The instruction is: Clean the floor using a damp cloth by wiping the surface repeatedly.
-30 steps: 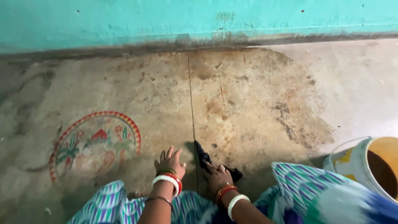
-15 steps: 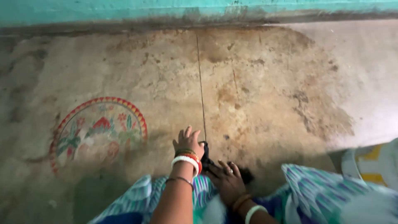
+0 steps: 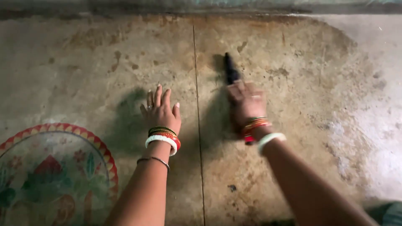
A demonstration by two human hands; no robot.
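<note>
- Nearest, at about 8 o'clock in the head view, a round painted floor motif (image 3: 50, 175) with a red and yellow scalloped border and green leaf shapes lies on the stained grey-brown concrete floor (image 3: 104, 62). It sits well apart from both hands.
- A thin straight joint line (image 3: 197, 104) runs through the floor from 6 o'clock to 12 o'clock, passing between the two forearms.
- The left hand (image 3: 161, 111), just left of centre, lies palm down and flat on the floor with its fingers spread. Its grip is wide open and holds nothing. White, red and dark bangles (image 3: 163, 137) circle that wrist.
- The right hand (image 3: 247, 102), at about 1 o'clock from centre, is blurred. It presses down on a small dark crumpled cloth rag (image 3: 229, 71), and its grip appears closed over the rag's near end.
- The rag lies on the floor just right of the joint line. Its far end sticks out beyond the fingertips toward 12 o'clock.
- By its look the rag is soft, limp and light, and probably damp. It will bunch and fold rather than hold a shape, and nothing about it is fragile.
- The best hold, in my judgement, is a flat palm over the bunched middle with the fingers curled round the front. A pinch at the thin free tip would let it trail and slip.
- Farthest, along the top edge, a dark grimy strip marks the foot of the wall (image 3: 125, 8).
</note>
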